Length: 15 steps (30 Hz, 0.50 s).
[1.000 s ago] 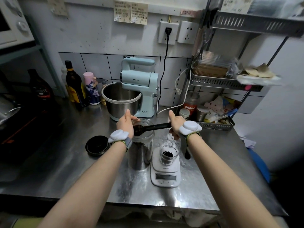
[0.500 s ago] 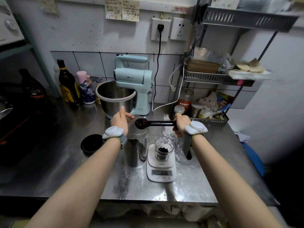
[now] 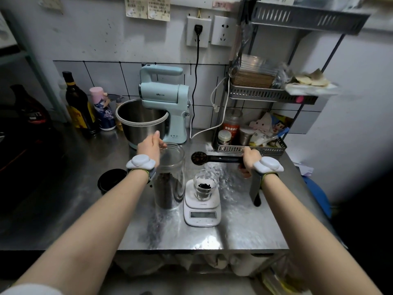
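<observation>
Your left hand (image 3: 150,149) holds the tall glass jar (image 3: 170,184) by its rim. Your right hand (image 3: 251,158) grips the handle of the black scoop (image 3: 223,159), level and loaded with dark beans (image 3: 196,156), in the air between the jar's mouth and the small glass (image 3: 211,191) on the white scale (image 3: 202,213). You look about midway: a few beans already lie in the glass, this scoopful is not yet tipped in, and the jar's black lid (image 3: 111,180) lies off to the left. Around them the steel bench (image 3: 244,231) carries a blue stand mixer (image 3: 163,96), bottles (image 3: 78,103) and a wire rack (image 3: 251,149) against the tiled wall.
</observation>
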Available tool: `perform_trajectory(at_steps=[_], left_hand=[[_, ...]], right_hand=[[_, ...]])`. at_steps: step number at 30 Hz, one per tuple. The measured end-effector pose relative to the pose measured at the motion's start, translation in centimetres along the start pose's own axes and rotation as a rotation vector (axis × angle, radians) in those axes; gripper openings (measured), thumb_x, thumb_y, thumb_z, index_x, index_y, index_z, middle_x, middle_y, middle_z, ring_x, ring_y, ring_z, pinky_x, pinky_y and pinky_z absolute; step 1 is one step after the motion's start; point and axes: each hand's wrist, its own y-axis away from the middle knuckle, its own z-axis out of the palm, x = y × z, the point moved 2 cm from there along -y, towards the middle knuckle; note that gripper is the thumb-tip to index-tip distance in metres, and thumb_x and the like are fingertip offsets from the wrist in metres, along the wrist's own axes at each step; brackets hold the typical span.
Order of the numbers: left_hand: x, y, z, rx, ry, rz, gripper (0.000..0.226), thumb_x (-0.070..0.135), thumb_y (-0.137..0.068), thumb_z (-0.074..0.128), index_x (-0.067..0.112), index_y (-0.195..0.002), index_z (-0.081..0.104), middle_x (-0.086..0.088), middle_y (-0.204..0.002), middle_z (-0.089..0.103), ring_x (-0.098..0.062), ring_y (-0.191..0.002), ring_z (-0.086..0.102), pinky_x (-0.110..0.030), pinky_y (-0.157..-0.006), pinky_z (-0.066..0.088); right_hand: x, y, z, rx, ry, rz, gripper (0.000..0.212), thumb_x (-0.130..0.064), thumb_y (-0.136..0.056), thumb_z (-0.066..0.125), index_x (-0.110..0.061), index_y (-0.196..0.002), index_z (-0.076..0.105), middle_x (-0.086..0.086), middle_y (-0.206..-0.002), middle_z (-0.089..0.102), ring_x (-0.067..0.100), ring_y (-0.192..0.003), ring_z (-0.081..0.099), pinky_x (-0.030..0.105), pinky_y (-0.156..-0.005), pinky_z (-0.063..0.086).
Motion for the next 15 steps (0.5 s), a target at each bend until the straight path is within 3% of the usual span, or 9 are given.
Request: perform_trajectory(at_steps=[4, 8, 11, 13, 15], left_hand=[[-0.6, -0.2, 0.2, -0.001, -0.003, -0.010, 0.048, 0.038, -0.100, 0.028, 0.006, -0.087, 0.062, -0.010, -0.091, 0.072, -0.027, -0.090, 0.064, -0.029, -0.079, 0.040], [-0.1, 0.1, 0.1, 0.006, -0.057, 0.001, 0.050, 0.035, -0.101, 0.026, 0.003, -0.091, 0.063, -0.002, -0.083, 0.063, -0.019, -0.078, 0.051, -0.021, -0.067, 0.027], [-0.1, 0.1, 0.1, 0.015, -0.053, -0.010, 0.051, 0.036, -0.100, 0.026, 0.002, -0.090, 0.063, -0.003, -0.084, 0.064, -0.019, -0.079, 0.053, -0.024, -0.072, 0.033], [-0.3, -0.1, 0.1, 0.013, -0.023, -0.022, 0.052, 0.037, -0.100, 0.025, 0.003, -0.089, 0.064, -0.006, -0.087, 0.068, -0.023, -0.083, 0.060, -0.028, -0.077, 0.039], [-0.4, -0.2, 0.1, 0.012, -0.007, -0.028, 0.053, 0.038, -0.100, 0.025, 0.005, -0.088, 0.064, -0.007, -0.086, 0.069, -0.026, -0.086, 0.063, -0.029, -0.079, 0.041]], right_hand=[[1.9, -0.3, -0.8, 0.025, 0.120, 0.034, 0.038, -0.030, -0.098, 0.029, -0.018, -0.062, 0.035, 0.003, -0.064, 0.041, 0.017, -0.054, 0.038, 0.029, -0.054, 0.034], [3.0, -0.4, -1.4, 0.050, 0.225, 0.048, 0.039, -0.032, -0.096, 0.033, -0.016, -0.061, 0.035, 0.005, -0.063, 0.041, 0.019, -0.054, 0.038, 0.030, -0.052, 0.033], [2.8, 0.2, -1.3, 0.043, 0.286, 0.027, 0.041, -0.030, -0.097, 0.032, -0.014, -0.060, 0.034, 0.007, -0.062, 0.040, 0.020, -0.054, 0.038, 0.030, -0.052, 0.035], [2.4, 0.7, -1.0, 0.017, 0.315, 0.014, 0.042, -0.027, -0.099, 0.032, -0.013, -0.060, 0.035, 0.008, -0.062, 0.041, 0.022, -0.054, 0.040, 0.030, -0.044, 0.042], [1.8, 1.4, -0.9, -0.037, 0.343, -0.004, 0.040, -0.023, -0.099, 0.035, -0.011, -0.061, 0.036, 0.008, -0.062, 0.041, 0.024, -0.053, 0.043, 0.020, -0.031, 0.043]])
